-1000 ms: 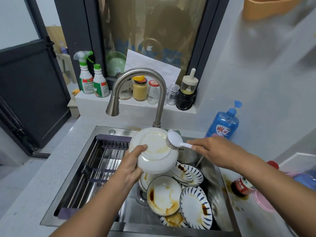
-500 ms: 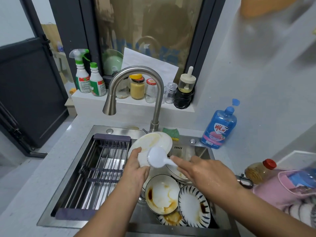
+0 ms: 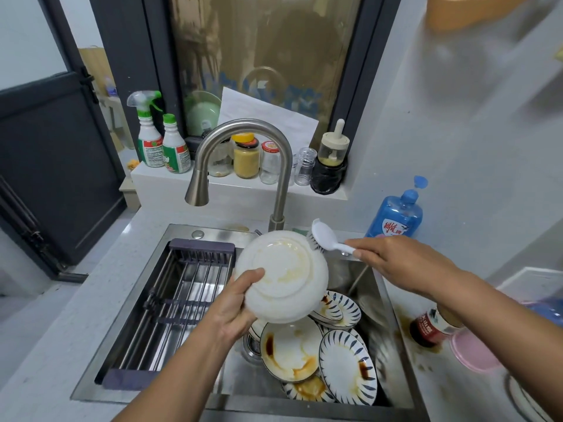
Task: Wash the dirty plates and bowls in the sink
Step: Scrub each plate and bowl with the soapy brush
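My left hand [image 3: 234,303] grips a white bowl [image 3: 283,275] by its lower left rim and holds it tilted over the steel sink [image 3: 213,397], its brown-stained underside facing me. My right hand [image 3: 393,263] holds a white dish brush [image 3: 323,237] by the handle, with the bristles touching the bowl's upper right edge. Below them, several dirty dishes lie piled in the sink: a white plate with brown sauce [image 3: 289,348] and blue-striped plates [image 3: 347,360].
A grey drying rack [image 3: 176,300] fills the sink's left half. The faucet [image 3: 243,166] arches over the back. A blue soap bottle [image 3: 399,214] stands at the right, a tipped sauce bottle [image 3: 429,327] and pink lid [image 3: 472,351] on the counter. Jars and spray bottles [image 3: 158,141] line the sill.
The bowl has been turned and lifted so its base faces me. The brush has moved from the bowl's front to its upper right edge.
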The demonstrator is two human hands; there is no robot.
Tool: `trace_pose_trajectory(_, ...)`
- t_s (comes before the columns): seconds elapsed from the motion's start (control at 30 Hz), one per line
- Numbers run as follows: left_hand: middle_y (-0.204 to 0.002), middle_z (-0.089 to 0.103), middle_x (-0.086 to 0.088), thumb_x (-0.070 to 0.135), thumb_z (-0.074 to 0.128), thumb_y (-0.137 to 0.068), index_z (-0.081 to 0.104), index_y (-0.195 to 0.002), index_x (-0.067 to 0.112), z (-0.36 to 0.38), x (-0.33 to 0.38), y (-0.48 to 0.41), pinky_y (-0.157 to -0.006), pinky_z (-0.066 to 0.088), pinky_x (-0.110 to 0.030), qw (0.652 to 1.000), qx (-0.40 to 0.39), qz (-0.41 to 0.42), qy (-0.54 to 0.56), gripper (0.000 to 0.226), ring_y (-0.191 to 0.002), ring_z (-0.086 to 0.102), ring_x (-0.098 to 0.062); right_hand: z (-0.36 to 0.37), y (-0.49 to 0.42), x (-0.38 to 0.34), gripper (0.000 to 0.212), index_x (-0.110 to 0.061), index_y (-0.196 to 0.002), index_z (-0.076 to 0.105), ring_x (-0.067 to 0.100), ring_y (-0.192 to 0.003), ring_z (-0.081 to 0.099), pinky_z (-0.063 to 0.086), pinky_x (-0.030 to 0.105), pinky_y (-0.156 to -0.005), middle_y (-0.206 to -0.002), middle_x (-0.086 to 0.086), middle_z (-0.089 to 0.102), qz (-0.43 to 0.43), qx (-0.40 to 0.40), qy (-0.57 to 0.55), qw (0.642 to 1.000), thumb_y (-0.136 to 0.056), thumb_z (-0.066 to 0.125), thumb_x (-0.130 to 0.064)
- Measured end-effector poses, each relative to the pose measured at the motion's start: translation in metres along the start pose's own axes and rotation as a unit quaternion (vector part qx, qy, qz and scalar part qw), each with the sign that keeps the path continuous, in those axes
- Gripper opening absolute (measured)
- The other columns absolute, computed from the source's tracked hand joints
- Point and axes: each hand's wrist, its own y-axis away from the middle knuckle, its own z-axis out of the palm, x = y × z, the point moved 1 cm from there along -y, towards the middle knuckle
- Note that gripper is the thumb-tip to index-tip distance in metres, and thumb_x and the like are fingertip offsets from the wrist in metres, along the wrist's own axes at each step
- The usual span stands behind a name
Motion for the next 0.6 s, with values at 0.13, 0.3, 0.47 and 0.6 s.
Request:
trace_pose_trajectory(0.13, -0.125, 0.069, -0.024, -0.003, 0.066, -0.085, 0.056, -0.137, 0.007, 0.005, 0.003, 0.003, -0.085, 0.06, -0.054, 0.995, -0.018, 0.04, -0.092, 0.054, -0.113, 0.069, -0.038, -0.008, 0.004, -0.018, 0.037, -0.064, -0.138, 0.042, 0.014, -0.096, 0.061, 0.053, 0.037, -0.079, -0.11, -0.014, 0.068, -0.024, 0.019, 0.004, 1.0, -0.103, 0.034, -0.061)
trace_pose_trajectory(0.3, -0.133, 0.064, -0.025, 0.005, 0.073, -0.087, 0.053, -0.142, 0.008, 0.009, 0.002, 0.002, -0.086, 0.06, -0.049, 0.994, -0.044, 0.058, -0.085, 0.059, -0.12, 0.065, -0.039, 0.005, 0.02, -0.063, 0.043, -0.058, -0.144, 0.032, 0.024, -0.097, 0.065, 0.045, 0.034, -0.068, -0.108, -0.005, 0.066, -0.117, 0.004, 0.151, 0.982, -0.103, 0.022, -0.063)
trace_pose_trajectory(0.47, -0.137, 0.062, -0.024, 0.015, 0.078, -0.084, 0.048, -0.147, 0.009, 0.0, 0.0, 0.005, -0.09, 0.058, -0.053, 0.998, -0.016, 0.055, -0.028, 0.07, -0.126, 0.061, -0.039, 0.009, 0.007, -0.062, 0.039, -0.051, -0.143, 0.037, 0.028, -0.098, 0.067, 0.046, 0.035, -0.067, -0.113, -0.002, 0.068, -0.099, 0.022, 0.176, 0.979, -0.106, 0.025, -0.056)
trace_pose_trajectory(0.6, -0.132, 0.066, -0.022, 0.013, 0.068, -0.088, 0.051, -0.144, 0.008, -0.005, 0.005, 0.003, -0.087, 0.06, -0.054, 0.997, 0.014, 0.072, -0.022, 0.058, -0.121, 0.065, -0.037, 0.019, 0.018, -0.058, 0.034, -0.057, -0.14, 0.037, 0.02, -0.088, 0.067, 0.057, 0.038, -0.07, -0.103, -0.007, 0.068, -0.115, -0.033, 0.135, 0.984, -0.106, 0.032, -0.055)
